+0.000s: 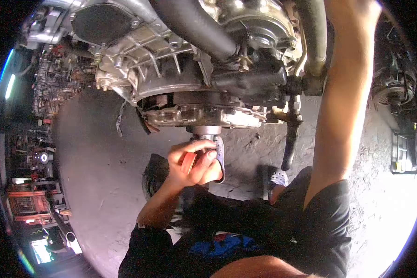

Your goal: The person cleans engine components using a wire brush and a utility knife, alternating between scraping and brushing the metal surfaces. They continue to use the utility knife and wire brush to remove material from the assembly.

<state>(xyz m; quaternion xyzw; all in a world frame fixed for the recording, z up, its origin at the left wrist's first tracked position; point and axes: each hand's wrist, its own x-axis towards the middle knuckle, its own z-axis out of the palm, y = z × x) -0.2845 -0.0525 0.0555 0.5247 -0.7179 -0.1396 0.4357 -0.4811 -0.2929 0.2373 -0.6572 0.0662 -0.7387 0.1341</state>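
Observation:
My left hand [192,162] is closed just below the engine's underside, with thumb and fingers curled in. A small orange-red band [188,163] shows at its fingers; I cannot tell what the hand grips. Right above the fingertips a round metal stub [205,130] sticks down from the silvery pulley-like disc [204,116]. Ribbed metal casing [148,65] rises behind that disc. My right arm reaches up along the right side of the engine, and only the edge of my right hand [354,5] shows at the top border, its fingers hidden.
A thick black hose [197,28] curves across the engine's front. Another hose [312,37] runs down at the right, near a hanging dark pipe [289,146]. Grey rough floor [102,153] lies below. Shelves of engine parts [55,88] and a red crate [30,204] stand at the left.

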